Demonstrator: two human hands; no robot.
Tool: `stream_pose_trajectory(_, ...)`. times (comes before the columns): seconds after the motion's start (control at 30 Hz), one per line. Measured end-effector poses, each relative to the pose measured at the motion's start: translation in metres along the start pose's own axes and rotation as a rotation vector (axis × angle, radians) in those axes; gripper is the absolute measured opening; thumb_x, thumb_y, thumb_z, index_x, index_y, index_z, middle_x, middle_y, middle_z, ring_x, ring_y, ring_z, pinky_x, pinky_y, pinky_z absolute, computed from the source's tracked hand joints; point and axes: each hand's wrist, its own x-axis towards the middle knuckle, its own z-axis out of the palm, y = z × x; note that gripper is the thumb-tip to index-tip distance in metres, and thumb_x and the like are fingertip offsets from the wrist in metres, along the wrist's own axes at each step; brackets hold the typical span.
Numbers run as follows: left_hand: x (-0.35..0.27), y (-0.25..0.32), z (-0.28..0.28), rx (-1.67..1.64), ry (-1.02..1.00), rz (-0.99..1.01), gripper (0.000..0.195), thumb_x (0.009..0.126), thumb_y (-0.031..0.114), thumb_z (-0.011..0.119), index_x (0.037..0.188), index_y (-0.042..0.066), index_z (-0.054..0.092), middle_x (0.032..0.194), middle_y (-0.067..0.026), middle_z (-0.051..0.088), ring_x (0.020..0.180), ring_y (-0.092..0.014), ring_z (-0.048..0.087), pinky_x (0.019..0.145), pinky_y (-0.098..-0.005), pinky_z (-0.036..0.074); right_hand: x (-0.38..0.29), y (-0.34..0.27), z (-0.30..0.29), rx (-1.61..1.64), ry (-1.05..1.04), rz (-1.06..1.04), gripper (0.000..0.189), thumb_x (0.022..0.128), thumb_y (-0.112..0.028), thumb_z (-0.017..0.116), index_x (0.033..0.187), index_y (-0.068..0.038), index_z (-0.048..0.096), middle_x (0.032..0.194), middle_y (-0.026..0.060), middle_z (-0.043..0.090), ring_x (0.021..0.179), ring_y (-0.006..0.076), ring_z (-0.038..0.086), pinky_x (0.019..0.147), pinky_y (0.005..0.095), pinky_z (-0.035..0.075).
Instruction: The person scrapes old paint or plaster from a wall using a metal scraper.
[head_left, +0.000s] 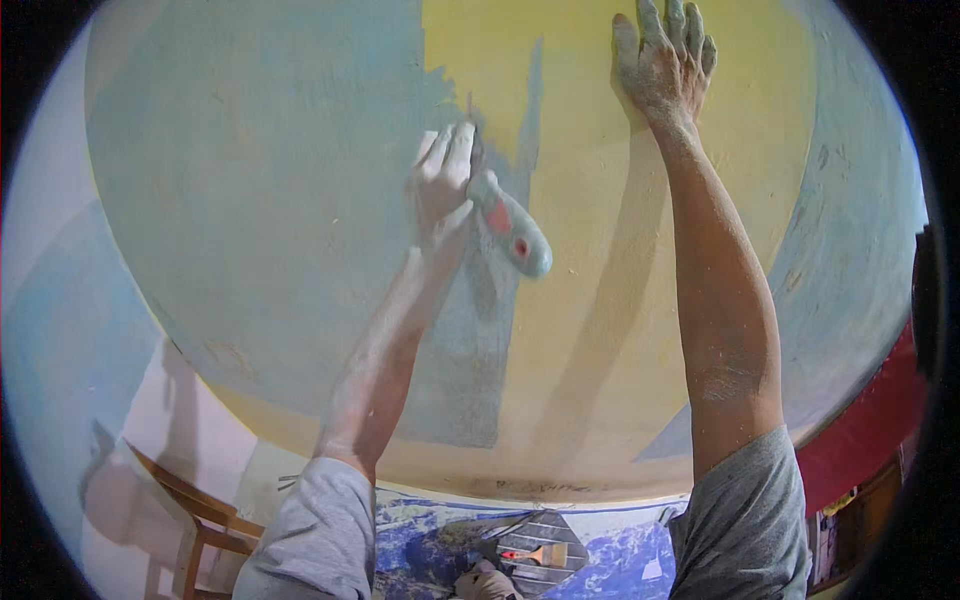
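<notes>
A painted wall (285, 187) in blue-grey and yellow fills the view. My left hand (446, 180), pale with dust, lies at the ragged border of the two colours. It holds a hand scraper (514, 232) whose pale, coated handle with reddish patches points down to the right. Most of its blade is hidden by my fingers, and the hand is slightly blurred. Up at the right, my right hand (666, 67) rests against the yellow part with its fingers spread and dusty, holding nothing.
Below the wall, a flat paintbrush (547, 555) lies on a dark slatted surface (536, 525) over a blue-and-white stained covering (622, 555). A wooden piece of furniture (195, 502) stands at the lower left. A red surface (862, 431) and shelving (862, 532) are at the lower right.
</notes>
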Motion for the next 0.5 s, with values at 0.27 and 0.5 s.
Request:
stream_pose_trajectory(0.27,0.014,-0.01,0.005,0.079,0.08,0.033,0.036,0.079,0.012,0.065,0.111,-0.004,0.065,0.106,-0.0181,0.069,0.09,-0.033,0.064,0.078,-0.0398,0.054,0.0,-0.003,-0.006,-0.017,-0.016,0.016,0.062,0.097,-0.034,0.051,0.152,-0.014,0.034,0.158,0.0179,0.029,0.147,0.0356,0.022,0.119,0.05,0.015)
stream_pose_trajectory(0.5,0.032,-0.001,0.0,0.086,0.137,0.104,0.028,0.078,0.002,0.066,0.106,-0.002,0.068,0.097,-0.0167,0.071,0.083,-0.03,0.065,0.074,-0.0403,0.056,-0.001,-0.003,-0.011,-0.021,0.002,0.012,0.061,0.097,-0.034,0.051,0.152,-0.013,0.035,0.157,0.0177,0.031,0.147,0.0357,0.023,0.119,0.0501,0.017)
